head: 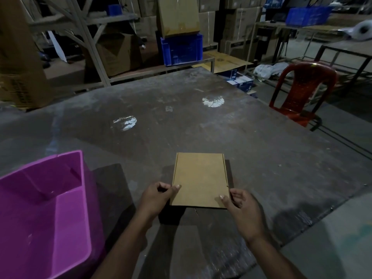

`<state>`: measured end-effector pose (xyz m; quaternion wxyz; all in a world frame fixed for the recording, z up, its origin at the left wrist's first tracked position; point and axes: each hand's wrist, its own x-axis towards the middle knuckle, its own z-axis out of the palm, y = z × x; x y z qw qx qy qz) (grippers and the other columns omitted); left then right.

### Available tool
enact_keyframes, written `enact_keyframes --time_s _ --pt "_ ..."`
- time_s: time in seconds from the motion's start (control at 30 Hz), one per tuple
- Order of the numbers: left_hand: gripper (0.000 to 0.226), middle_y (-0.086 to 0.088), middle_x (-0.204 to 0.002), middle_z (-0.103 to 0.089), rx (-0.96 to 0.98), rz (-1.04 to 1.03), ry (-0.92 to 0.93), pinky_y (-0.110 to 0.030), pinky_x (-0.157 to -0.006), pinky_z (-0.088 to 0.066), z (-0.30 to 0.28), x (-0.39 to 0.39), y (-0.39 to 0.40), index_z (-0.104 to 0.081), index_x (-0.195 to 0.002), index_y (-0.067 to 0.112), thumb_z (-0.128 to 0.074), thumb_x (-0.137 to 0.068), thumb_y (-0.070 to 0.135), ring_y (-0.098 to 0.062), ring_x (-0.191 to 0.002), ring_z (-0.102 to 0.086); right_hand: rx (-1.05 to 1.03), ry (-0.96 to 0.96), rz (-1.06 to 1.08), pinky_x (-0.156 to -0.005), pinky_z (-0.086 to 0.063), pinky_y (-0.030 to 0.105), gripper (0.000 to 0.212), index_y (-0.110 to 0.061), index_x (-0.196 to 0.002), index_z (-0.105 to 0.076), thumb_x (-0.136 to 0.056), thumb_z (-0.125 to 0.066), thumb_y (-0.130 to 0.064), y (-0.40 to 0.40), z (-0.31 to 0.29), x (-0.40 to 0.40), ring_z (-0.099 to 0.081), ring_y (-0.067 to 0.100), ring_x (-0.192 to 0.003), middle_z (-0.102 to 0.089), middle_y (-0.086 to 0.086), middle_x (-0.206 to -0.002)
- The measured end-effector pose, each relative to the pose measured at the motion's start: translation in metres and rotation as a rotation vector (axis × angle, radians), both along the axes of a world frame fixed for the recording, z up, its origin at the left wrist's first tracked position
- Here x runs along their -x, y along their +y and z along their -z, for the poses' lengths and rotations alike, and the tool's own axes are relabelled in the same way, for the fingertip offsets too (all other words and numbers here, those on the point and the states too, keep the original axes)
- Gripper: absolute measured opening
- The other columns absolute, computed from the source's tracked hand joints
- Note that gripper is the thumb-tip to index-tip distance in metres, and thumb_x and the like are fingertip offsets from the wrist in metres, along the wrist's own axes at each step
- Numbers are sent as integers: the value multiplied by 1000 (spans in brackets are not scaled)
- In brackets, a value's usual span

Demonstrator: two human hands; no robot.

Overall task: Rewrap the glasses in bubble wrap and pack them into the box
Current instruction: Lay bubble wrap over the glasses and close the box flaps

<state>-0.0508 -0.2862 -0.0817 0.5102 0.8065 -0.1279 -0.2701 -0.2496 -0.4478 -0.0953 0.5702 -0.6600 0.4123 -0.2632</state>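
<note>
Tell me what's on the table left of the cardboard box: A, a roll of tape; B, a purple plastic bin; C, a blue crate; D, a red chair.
B: the purple plastic bin sits on the table left of the cardboard box.

— What sits at the near left of the table (201, 125)?
— A purple plastic bin (46, 208), open on top.
— And past the far right corner?
— A red plastic chair (302, 91). Behind the table, a blue crate (181, 49) rests on a low shelf among stacked cardboard cartons (118, 53).
</note>
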Motion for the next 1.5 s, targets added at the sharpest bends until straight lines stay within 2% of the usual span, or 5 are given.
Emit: enact_keyframes --time_s 0.27,0.47,1.1,1.37,1.5 --pt "13 -5 -89 -79 187 -21 162 -21 -64 -56 -4 10 9 -76 -97 8 -76 -89 17 -15 -78 -74 86 -40 -23 -74 -47 2 25 -20 -113 -73 -88 -75 -17 1 11 6 -64 -15 -89 -66 -8 -109" --pt "15 0 -81 -78 201 -48 171 -27 -73 -57 0 5 9 -71 -96 9 -79 -83 5 -12 -78 -73 47 -75 53 -82 -54 19 35 -17 -113 -72 -82 -80 -5 6 21 0 -69 4 -96 -72 5 -108" --pt "44 -9 -110 -75 185 59 145 -40 -95 -57 5 1 4 -64 -121 27 -71 -89 -2 -20 -103 -71 -160 -156 113 -71 -55 15 20 -17 -97 -68 -86 -73 0 -4 23 -8 -68 13 -86 -74 9 -102" --pt "108 10 -153 -34 -236 257 -441 -46 -102 -52 -8 -2 -4 -18 -158 42 -86 -77 19 -18 -128 -50 262 139 -119 -89 -52 19 85 -30 -147 -42 -76 -86 -11 -20 -3 -6 -57 7 -114 -50 -11 -135" --pt "101 9 -164 -19 -384 455 -642 -42 -115 -41 -21 -8 -15 -24 -157 40 -86 -77 27 -17 -145 -31 500 358 -442 -116 -36 31 102 -39 -154 -29 -73 -89 -21 -36 -18 -15 -31 9 -143 -19 -16 -160"
